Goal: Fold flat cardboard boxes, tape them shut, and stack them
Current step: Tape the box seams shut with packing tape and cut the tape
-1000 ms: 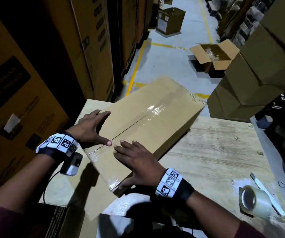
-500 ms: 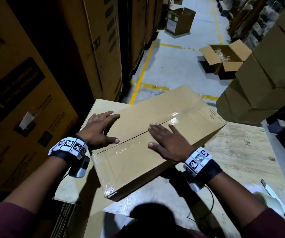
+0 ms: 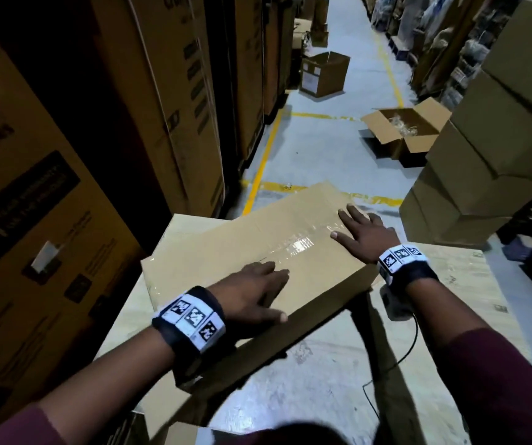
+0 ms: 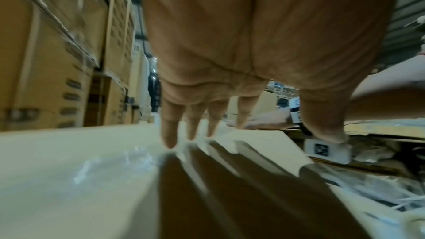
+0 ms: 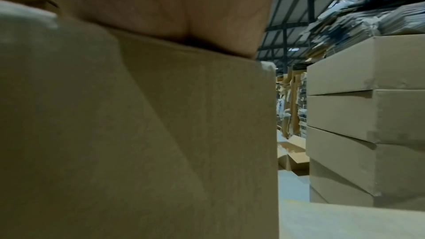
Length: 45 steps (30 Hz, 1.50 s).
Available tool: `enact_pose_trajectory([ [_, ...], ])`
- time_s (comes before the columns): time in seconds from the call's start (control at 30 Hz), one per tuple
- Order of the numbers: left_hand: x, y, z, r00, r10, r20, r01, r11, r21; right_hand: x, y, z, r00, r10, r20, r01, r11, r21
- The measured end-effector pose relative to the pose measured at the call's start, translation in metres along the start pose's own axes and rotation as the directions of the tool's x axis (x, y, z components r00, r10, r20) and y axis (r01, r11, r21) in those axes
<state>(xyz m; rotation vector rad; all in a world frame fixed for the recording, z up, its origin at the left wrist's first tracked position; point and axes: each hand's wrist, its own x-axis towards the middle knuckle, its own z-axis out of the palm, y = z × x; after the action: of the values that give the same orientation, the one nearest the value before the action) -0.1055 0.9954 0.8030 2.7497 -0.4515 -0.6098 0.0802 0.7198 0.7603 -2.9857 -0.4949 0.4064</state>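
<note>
Where tall cartons (image 3: 168,101) wall the aisle, a scuffed worktable (image 3: 332,374).

Bench (image 3: 338,374) pale, scuffed wood. Grey floor (image 3: 322,149) beyond, yellow lines (image 3: 263,155) along and across the aisle. Tall printed cartons (image 3: 174,101) wall the left side. Open carton (image 3: 405,130) on the floor far right, clear wrapping inside; another open carton (image 3: 324,73) farther down the aisle
</note>
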Motion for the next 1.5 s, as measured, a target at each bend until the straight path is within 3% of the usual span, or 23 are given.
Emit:
enact_pose_trajectory([
  [0.17, 0.022, 0.04, 0.017, 0.987, -0.129, 0.097, 0.108, 0.973, 0.202, -0.02, 0.0, 0.007, 0.994, 0.101, -0.044, -0.1, 0.995, 0.019],
  [0.3, 0.02, 0.03, 0.013, 0.992, -0.068, 0.102, 0.036, 0.957, 0.288, -0.055, -0.008, 0.018, 0.979, 0.199, -0.042, -0.197, 0.979, 0.053],
  [0.47, 0.006, 0.002, 0.02, 0.997, -0.025, 0.067, 0.005, 0.961, 0.276, -0.113, -0.023, 0.045, 0.957, 0.273, -0.096, -0.268, 0.961, 0.063],
  [0.67, 0.024, 0.054, 0.05, 0.999, -0.05, -0.021, 0.053, 0.982, 0.18, -0.136, -0.005, 0.057, 0.973, 0.153, -0.175, -0.13, 0.982, 0.134],
  [0.77, 0.046, 0.091, 0.067, 0.983, 0.112, -0.147, -0.096, 0.989, 0.111, -0.151, 0.016, 0.061, 0.972, 0.016, -0.233, 0.079, 0.917, 0.392],
  [0.83, 0.059, 0.114, 0.078, 0.913, 0.288, -0.29, -0.297, 0.955, 0.013, -0.166, 0.034, 0.066, 0.962, 0.044, -0.27, 0.122, 0.813, 0.569],
  [0.87, 0.066, 0.126, 0.085, 0.855, 0.367, -0.366, -0.407, 0.913, -0.035, -0.175, 0.047, 0.072, 0.946, 0.142, -0.292, 0.071, 0.787, 0.613],
  [0.93, 0.078, 0.153, 0.091, 0.775, 0.461, -0.432, -0.556, 0.823, -0.119, -0.193, 0.078, 0.087, 0.849, 0.421, -0.32, -0.161, 0.782, 0.602],
  [0.97, 0.084, 0.164, 0.094, 0.771, 0.484, -0.415, -0.584, 0.797, -0.154, -0.201, 0.092, 0.096, 0.793, 0.546, -0.272, -0.341, 0.767, 0.544],
  [1.03, 0.1, 0.189, 0.105, 0.798, 0.518, -0.308, -0.585, 0.789, -0.19, -0.217, 0.123, 0.119, 0.674, 0.738, -0.011, -0.691, 0.636, 0.343],
  [1.1, 0.122, 0.208, 0.124, 0.847, 0.499, -0.18, -0.53, 0.816, -0.232, -0.233, 0.151, 0.145, 0.559, 0.8, 0.217, -0.825, 0.511, 0.241],
  [1.13, 0.132, 0.213, 0.133, 0.879, 0.461, -0.123, -0.476, 0.837, -0.27, -0.237, 0.163, 0.157, 0.543, 0.797, 0.265, -0.835, 0.48, 0.269],
  [1.27, 0.169, 0.244, 0.174, 0.968, 0.248, 0.05, -0.201, 0.874, -0.441, -0.246, 0.206, 0.165, 0.598, 0.76, 0.253, -0.78, 0.48, 0.403],
  [1.37, 0.192, 0.274, 0.212, 0.959, 0.057, 0.279, 0.094, 0.862, -0.498, -0.249, 0.217, 0.15, 0.672, 0.716, 0.188, -0.694, 0.52, 0.498],
  [1.4, 0.197, 0.287, 0.223, 0.927, 0.014, 0.376, 0.22, 0.79, -0.572, -0.25, 0.22, 0.143, 0.687, 0.71, 0.159, -0.663, 0.521, 0.538],
  [1.47, 0.21, 0.31, 0.246, 0.844, -0.009, 0.536, 0.476, 0.473, -0.742, -0.252, 0.228, 0.131, 0.71, 0.696, 0.108, -0.62, 0.545, 0.564],
  [1.5, 0.218, 0.319, 0.255, 0.824, -0.001, 0.566, 0.54, 0.304, -0.785, -0.254, 0.234, 0.126, 0.731, 0.676, 0.094, -0.599, 0.569, 0.563],
])
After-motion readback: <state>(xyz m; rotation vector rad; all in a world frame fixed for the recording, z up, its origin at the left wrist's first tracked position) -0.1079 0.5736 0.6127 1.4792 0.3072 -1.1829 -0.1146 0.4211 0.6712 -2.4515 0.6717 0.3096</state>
